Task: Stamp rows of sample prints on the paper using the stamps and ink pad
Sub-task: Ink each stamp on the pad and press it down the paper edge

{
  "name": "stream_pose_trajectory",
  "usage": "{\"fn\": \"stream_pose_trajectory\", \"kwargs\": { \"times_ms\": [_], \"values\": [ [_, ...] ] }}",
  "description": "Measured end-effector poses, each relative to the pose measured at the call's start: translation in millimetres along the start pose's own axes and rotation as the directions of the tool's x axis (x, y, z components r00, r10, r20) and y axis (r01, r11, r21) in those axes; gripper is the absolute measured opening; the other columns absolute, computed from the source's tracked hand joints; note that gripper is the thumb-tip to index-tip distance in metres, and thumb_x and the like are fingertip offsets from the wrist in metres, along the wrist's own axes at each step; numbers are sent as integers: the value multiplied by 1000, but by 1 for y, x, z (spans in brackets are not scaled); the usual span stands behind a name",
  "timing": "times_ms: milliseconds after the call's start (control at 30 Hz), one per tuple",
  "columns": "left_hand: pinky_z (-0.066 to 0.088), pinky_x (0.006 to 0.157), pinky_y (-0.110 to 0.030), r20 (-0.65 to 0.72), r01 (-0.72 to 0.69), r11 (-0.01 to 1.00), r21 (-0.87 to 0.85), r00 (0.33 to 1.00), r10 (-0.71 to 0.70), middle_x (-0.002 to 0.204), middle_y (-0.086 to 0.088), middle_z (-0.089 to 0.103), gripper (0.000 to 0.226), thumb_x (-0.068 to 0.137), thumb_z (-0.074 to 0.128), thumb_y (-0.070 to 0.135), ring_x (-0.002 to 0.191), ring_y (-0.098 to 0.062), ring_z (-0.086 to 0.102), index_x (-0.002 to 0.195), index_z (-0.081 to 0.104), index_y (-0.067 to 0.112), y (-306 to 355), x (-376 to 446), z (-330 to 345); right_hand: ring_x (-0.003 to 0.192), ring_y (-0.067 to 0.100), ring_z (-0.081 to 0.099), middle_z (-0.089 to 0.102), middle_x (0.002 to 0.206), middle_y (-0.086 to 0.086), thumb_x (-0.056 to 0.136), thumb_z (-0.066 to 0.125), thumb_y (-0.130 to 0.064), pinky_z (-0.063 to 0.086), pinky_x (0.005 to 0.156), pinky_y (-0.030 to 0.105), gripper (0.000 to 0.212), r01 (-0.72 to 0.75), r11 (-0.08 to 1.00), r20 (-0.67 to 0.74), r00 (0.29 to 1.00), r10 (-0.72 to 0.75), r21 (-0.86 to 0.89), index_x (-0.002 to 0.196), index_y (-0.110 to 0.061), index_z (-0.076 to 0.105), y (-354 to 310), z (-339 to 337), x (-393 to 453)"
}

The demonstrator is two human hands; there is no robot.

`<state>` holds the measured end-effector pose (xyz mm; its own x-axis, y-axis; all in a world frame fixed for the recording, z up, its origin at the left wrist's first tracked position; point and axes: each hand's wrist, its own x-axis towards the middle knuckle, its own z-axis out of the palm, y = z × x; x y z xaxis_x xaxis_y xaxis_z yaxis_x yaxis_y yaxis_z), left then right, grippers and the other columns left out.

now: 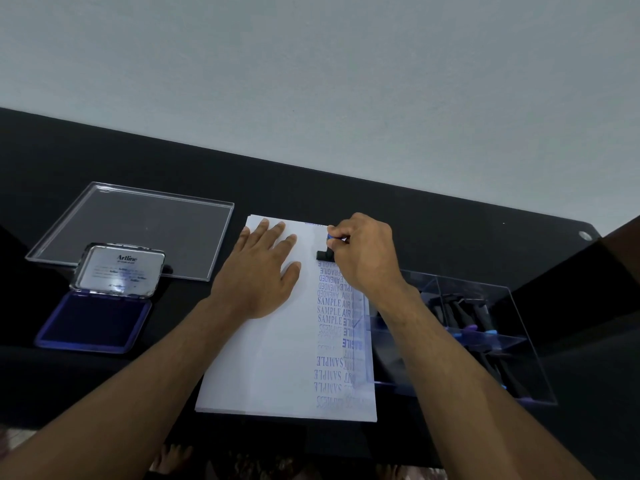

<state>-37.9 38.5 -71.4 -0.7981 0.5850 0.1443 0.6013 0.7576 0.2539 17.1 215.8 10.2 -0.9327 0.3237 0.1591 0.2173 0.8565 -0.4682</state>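
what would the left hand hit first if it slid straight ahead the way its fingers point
Probably nothing on the paper: the left hand lies flat with fingers pointing toward the sheet's far edge, and beyond that only bare black table shows up to the wall. The stamp in the right hand sits off to the side.

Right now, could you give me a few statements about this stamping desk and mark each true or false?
1. The left hand lies flat on the paper. True.
2. The right hand is empty. False: its fingers grip a stamp that is down on the paper.
3. The ink pad is closed. False: its lid stands open.
4. The prints run along the paper's right side. True.
5. The clear box right of the paper holds more stamps. True.
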Motion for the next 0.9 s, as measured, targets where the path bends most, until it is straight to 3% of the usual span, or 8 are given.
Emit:
{"fn": "stream_pose_trajectory", "kwargs": {
  "times_ms": [167, 367, 600, 900],
  "values": [
    [11, 125, -49, 11, 2, 1000, 6, 1000, -2, 165, -5, 23, 80, 92, 8, 61, 155, -26, 11, 155, 35, 21, 0, 0, 0, 78, 8, 58, 66, 97, -1, 91, 68, -17, 46, 73, 13, 13, 37, 999, -16, 999, -37, -32, 100, -12, 76, 0, 2, -2],
    [13, 125, -50, 1, -4, 1000, 7, 1000, 4, 164, -7, 27, 75, 95, 13, 58, 154, -27, 14, 153, 38, 19, -1, -1, 1, 72, 9, 56, 66, 92, 0, 91, 66, -11, 34, 63, 4, 11, 59, 995, -50, 997, -63, -78, 93, -9, 77, 0, 3, -3],
    [10, 125, -48, 3, -1, 1000, 1, 1000, 1, 165, -6, 25, 77, 93, 11, 60, 155, -26, 12, 154, 37, 21, -1, 0, 1, 72, 11, 55, 65, 94, 1, 92, 66, -16, 40, 70, 15, 11, 50, 993, 3, 999, -50, -104, 95, -9, 75, -3, 1, -3],
    [12, 125, -50, -6, -4, 1000, -2, 1000, 4, 164, -7, 27, 77, 93, 12, 59, 154, -28, 14, 153, 39, 19, -1, -1, 1, 73, 11, 54, 62, 93, 0, 91, 67, -16, 47, 73, 18, 10, 36, 994, 9, 999, -35, -104, 95, -9, 74, -2, 3, 0]
  ]
}}
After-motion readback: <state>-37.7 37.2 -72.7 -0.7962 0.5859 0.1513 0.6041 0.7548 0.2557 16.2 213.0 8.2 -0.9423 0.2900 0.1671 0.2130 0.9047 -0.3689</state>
